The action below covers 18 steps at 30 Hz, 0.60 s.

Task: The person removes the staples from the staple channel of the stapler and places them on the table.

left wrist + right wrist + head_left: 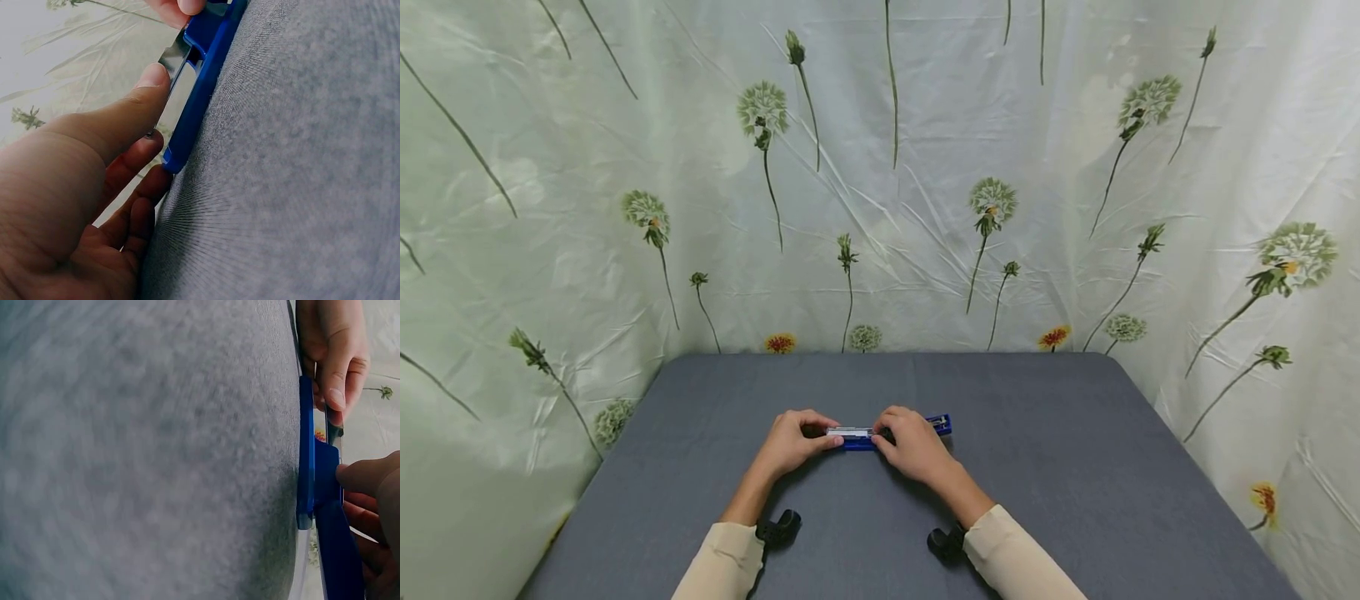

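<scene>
A blue stapler (pixel 859 446) lies lengthwise across the middle of the table, its top cover (pixel 942 424) swung back to the right. The long metal magazine (pixel 850 432) shows uncovered above the blue base (pixel 190 119). At the left end, my left hand (pixel 792 443) pinches the magazine between thumb and fingers, the other fingers loosely bent beneath. My right hand (pixel 916 445) grips the stapler around its hinge part (pixel 326 472), thumb on the near side. That hand hides the stretch between magazine and cover in the head view.
Grey cloth covers the table (pixel 1037 517). Behind and beside it hangs a pale curtain (pixel 925 250) printed with dandelions. Black wrist-worn devices sit below the left hand (pixel 781 529) and the right hand (pixel 946 543), close over the cloth.
</scene>
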Each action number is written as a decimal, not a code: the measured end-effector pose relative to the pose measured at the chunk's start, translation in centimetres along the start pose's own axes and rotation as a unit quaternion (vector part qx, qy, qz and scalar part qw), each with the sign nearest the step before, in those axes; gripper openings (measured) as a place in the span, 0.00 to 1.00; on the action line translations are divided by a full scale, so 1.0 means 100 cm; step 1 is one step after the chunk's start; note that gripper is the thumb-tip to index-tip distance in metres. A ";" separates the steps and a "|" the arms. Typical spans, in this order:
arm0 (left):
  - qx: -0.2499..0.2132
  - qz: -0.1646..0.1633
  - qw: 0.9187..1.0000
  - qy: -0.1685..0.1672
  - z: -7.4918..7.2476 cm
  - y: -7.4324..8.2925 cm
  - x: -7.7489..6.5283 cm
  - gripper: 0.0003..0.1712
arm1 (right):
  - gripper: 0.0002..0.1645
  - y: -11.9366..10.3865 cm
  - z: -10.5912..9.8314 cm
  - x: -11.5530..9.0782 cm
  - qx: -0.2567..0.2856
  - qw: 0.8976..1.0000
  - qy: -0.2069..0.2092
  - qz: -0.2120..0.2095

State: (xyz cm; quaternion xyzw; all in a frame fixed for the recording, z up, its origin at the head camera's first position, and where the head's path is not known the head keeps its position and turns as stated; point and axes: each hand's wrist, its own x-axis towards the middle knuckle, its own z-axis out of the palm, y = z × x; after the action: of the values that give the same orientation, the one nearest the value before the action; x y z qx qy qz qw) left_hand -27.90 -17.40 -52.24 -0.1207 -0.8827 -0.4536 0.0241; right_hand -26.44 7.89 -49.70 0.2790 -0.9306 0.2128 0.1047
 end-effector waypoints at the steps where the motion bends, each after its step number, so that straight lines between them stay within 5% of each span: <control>1: -0.001 0.000 1.000 0.000 0.000 0.000 0.000 0.12 | 0.05 0.000 0.001 0.000 -0.003 1.000 0.003 -0.001; 18: 0.002 -0.002 1.000 -0.001 0.000 0.002 0.000 0.11 | 0.06 -0.008 0.009 0.000 0.004 0.999 0.036 0.001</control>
State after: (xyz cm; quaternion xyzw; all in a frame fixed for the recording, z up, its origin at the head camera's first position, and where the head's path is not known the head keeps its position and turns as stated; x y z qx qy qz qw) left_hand -27.85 -17.33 -52.07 -0.1199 -0.8838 -0.4517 0.0226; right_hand -26.05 6.90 -50.21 0.2710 -0.9257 0.2260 0.1366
